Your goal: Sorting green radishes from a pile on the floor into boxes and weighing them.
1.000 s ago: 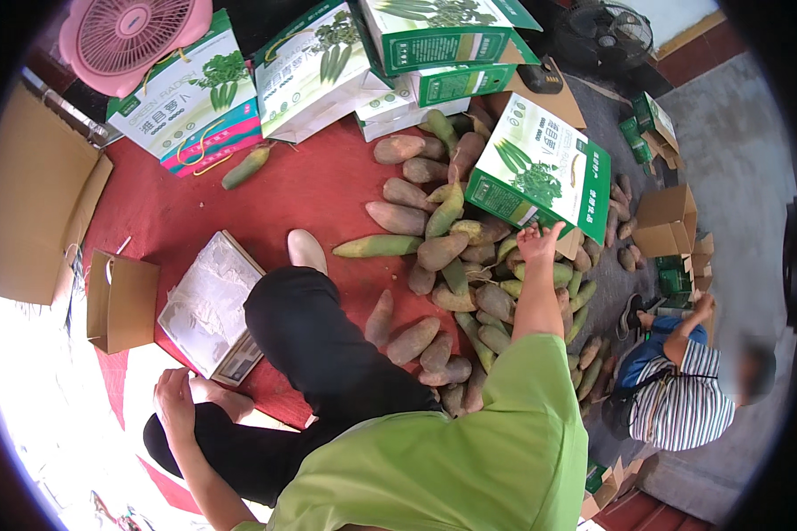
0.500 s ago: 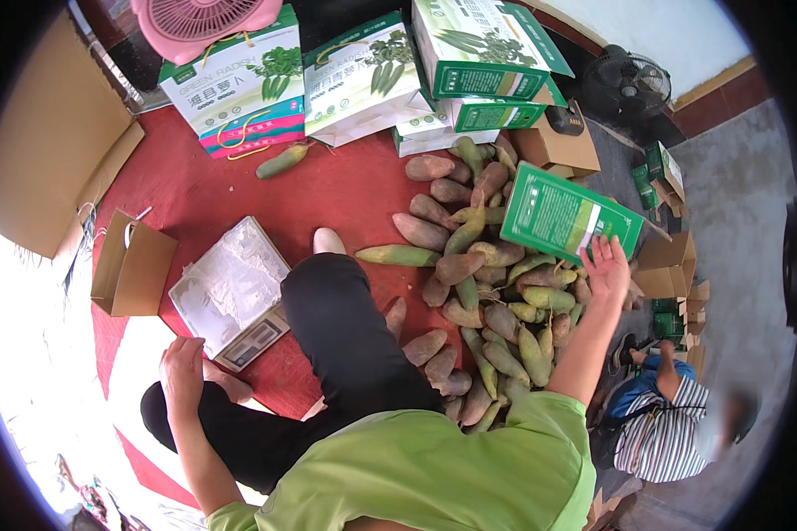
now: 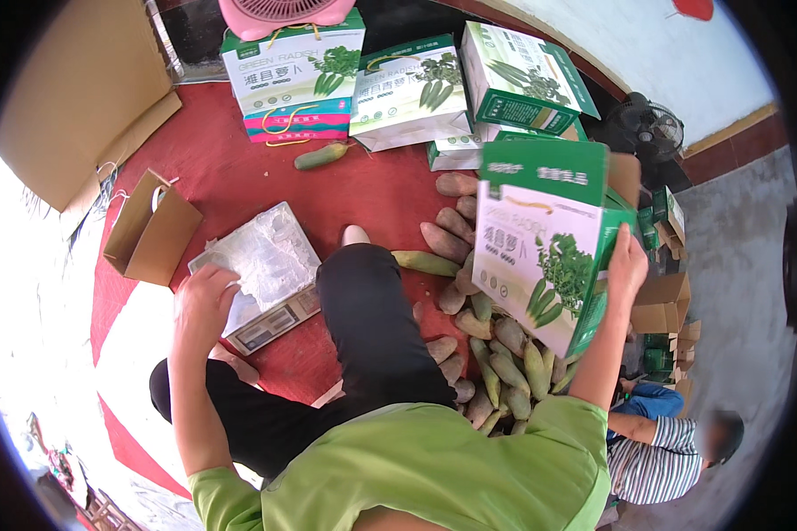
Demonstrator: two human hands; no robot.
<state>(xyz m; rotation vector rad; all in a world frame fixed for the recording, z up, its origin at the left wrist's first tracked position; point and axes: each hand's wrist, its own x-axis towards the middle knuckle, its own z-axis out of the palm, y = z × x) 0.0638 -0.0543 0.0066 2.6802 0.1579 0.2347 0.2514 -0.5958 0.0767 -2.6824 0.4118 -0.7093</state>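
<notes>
A white and green carton (image 3: 521, 239) printed with radishes stands tilted over the heap of green radishes (image 3: 505, 363). My right hand (image 3: 627, 264) grips its right side edge, the fingers partly behind the cardboard. My left hand (image 3: 205, 299) hovers by the left edge of a scale (image 3: 270, 257) whose pan looks wrapped in clear film. Its fingers are loosely bent and nothing shows in them. One long green radish (image 3: 425, 263) lies beside my knee, at the edge of the heap.
Printed cartons (image 3: 407, 97) stand along the back, with a pink fan (image 3: 283, 18) on the left ones. A lone radish (image 3: 321, 157) lies before them. A small brown box (image 3: 153, 230) sits left of the scale. Another person (image 3: 664, 451) sits at the right, near a black fan (image 3: 651, 128).
The carton has turned from its green panel to its white printed face and come nearer me. My right hand now grips its side. The left hand has moved up beside the scale. The view has shifted.
</notes>
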